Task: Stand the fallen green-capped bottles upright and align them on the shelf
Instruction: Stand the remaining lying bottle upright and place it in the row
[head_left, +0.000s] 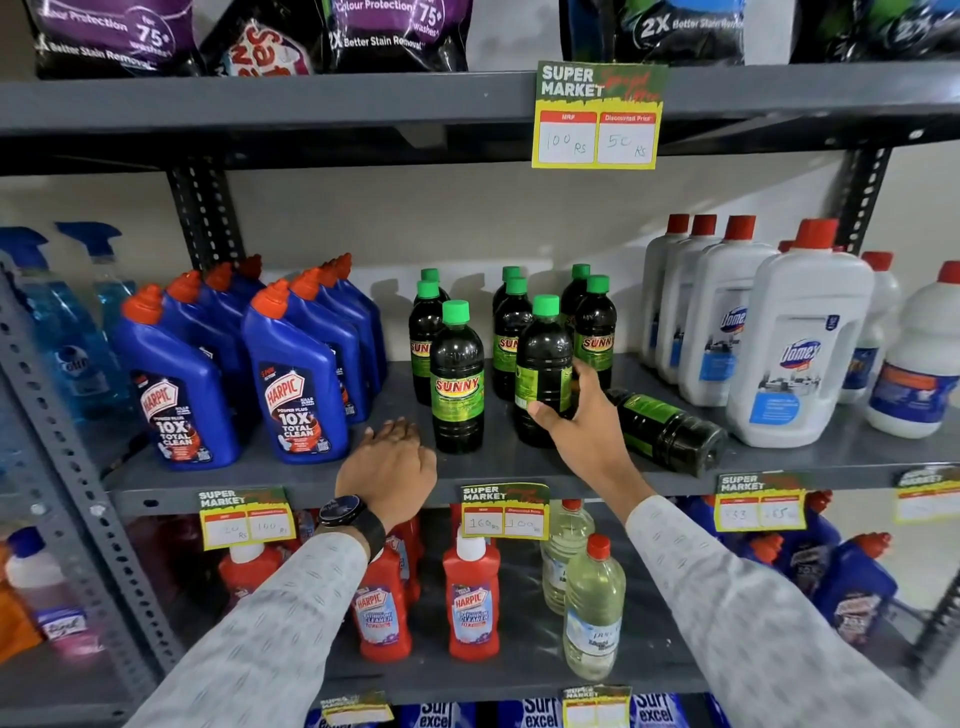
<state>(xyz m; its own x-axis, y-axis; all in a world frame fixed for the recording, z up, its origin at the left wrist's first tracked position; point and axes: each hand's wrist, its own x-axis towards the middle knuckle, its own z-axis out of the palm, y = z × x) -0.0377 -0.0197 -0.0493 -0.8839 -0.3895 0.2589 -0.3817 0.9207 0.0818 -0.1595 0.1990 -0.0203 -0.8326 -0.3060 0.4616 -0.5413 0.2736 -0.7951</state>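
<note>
Glossy plastic bottles; matt grey metal shelf.

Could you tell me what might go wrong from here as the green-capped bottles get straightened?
1. The right hand grips an upright bottle packed close to others; a twist could topple a neighbour.
2. The fallen bottle lies on its side near the shelf edge and might roll off.
3. The left hand rests idle, steadying nothing.

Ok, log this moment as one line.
right hand: grip on upright front bottle | left hand: free, on shelf edge | fallen bottle: lying down
</note>
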